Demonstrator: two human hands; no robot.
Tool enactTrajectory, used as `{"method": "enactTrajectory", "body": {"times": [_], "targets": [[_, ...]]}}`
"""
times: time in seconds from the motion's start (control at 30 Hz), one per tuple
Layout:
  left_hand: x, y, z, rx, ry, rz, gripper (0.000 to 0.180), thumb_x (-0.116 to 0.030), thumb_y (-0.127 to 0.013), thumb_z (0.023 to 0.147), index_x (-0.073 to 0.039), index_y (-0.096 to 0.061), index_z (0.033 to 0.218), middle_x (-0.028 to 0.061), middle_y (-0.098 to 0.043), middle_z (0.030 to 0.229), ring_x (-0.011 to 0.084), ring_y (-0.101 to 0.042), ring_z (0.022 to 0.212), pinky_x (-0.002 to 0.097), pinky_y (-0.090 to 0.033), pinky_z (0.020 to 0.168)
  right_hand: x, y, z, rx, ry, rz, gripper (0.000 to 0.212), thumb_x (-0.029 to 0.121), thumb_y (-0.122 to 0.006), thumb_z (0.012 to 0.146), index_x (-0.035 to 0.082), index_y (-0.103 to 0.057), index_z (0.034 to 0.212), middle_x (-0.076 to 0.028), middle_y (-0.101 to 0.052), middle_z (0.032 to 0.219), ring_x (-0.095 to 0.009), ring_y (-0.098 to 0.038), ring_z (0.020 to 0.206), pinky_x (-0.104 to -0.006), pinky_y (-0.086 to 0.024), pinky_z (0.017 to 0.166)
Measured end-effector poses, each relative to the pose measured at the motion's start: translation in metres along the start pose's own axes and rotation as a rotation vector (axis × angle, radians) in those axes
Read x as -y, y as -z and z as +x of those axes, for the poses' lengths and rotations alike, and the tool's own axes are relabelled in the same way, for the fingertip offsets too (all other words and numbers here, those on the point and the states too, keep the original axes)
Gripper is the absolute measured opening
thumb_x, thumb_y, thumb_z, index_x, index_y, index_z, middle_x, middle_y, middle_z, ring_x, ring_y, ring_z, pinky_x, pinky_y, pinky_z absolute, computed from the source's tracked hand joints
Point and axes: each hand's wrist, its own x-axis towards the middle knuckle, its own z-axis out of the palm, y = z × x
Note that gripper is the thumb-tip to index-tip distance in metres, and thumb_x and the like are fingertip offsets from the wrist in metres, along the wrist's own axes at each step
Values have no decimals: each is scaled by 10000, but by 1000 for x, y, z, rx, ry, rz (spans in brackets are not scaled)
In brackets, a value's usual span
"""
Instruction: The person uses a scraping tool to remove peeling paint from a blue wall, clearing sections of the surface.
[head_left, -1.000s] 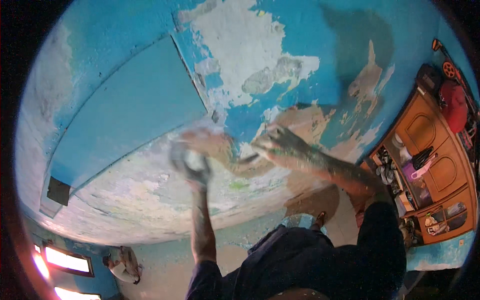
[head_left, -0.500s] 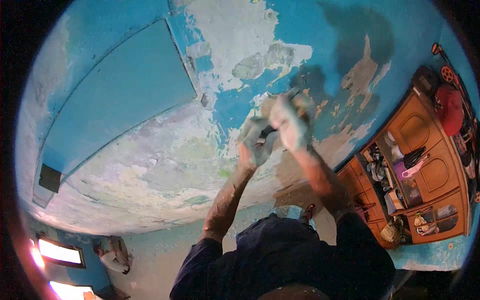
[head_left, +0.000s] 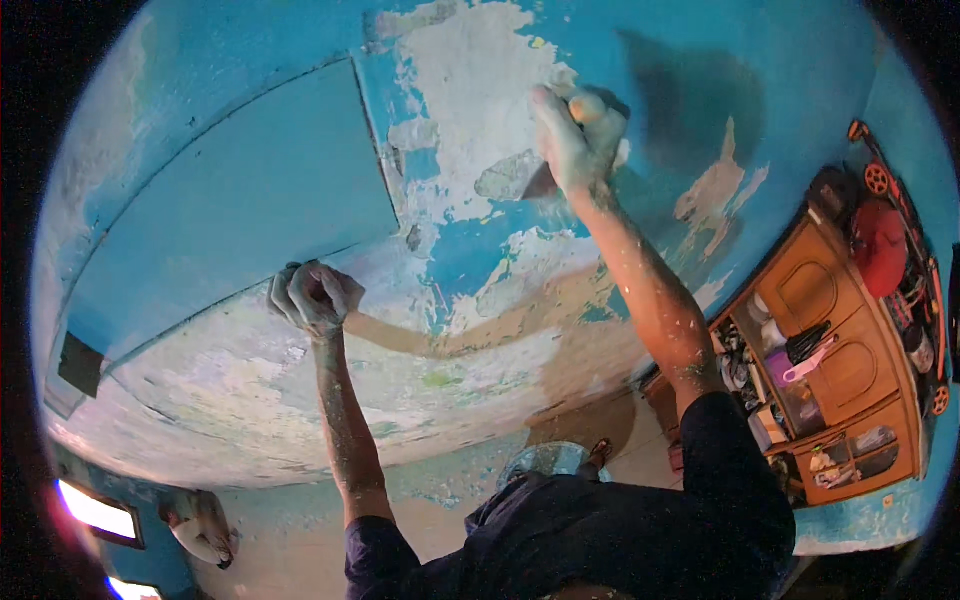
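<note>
My right hand (head_left: 580, 140), whitened with dust, is closed round a scraper. The rounded, yellowish end of the scraper's handle (head_left: 587, 108) pokes out of the fist, and what looks like its dark blade (head_left: 540, 183) shows below, close to the wall. The rest of the tool is hidden by my fingers. My left hand (head_left: 316, 298) is apart from it, lower and to the left, by the bottom edge of a blue panel (head_left: 250, 190). Its dusty fingers are curled into a loose fist with nothing visible inside. Peeling blue paint and bare grey-white patches cover the wall (head_left: 470, 80).
On the right stands a wooden cabinet (head_left: 860, 360) with open shelves full of clutter. Beyond it are a red bag-like item (head_left: 880, 245) and a frame with orange wheels (head_left: 877, 180). Another person (head_left: 205, 528) is at the lower left, near bright windows (head_left: 100, 510).
My hands were together at the middle of the wall. Now they are apart: the right has moved up with the scraper, the left has moved down and left.
</note>
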Motion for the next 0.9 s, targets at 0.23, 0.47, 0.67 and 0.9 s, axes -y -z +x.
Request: {"method": "enactTrajectory", "body": {"times": [0.23,0.47,0.67,0.9], "targets": [[9,3,-9,-17,121,-13,199,-187,-578,740,-40,-553,872,126,-546,876,296,-495,837,422,-360,774,4,-11,-18,-59,-110,243,333,131,-623,827,153,-416,567,56,-401,503,-54,-345,395,-231,-250,356],[13,-4,-14,-31,-82,91,196,-212,-585,753,-59,-559,873,116,-547,862,280,-498,832,418,-356,786,-8,8,-21,-10,-302,474,339,161,-678,796,142,-438,557,39,-429,476,-72,-409,405,-265,-339,376],[14,-2,-16,-30,169,-48,184,-218,-589,746,-80,-575,867,108,-553,893,270,-496,850,397,-357,786,-36,15,-22,-39,-449,1389,260,116,-664,787,114,-418,705,22,-442,537,-87,-405,393,-262,-312,349],[14,5,-15,-8,161,-76,220,-236,-632,750,-71,-566,881,109,-557,946,282,-484,904,418,-352,805,22,-25,-52,-267,-448,706,263,57,-670,763,124,-421,710,26,-400,555,-90,-390,393,-244,-316,370]]}}
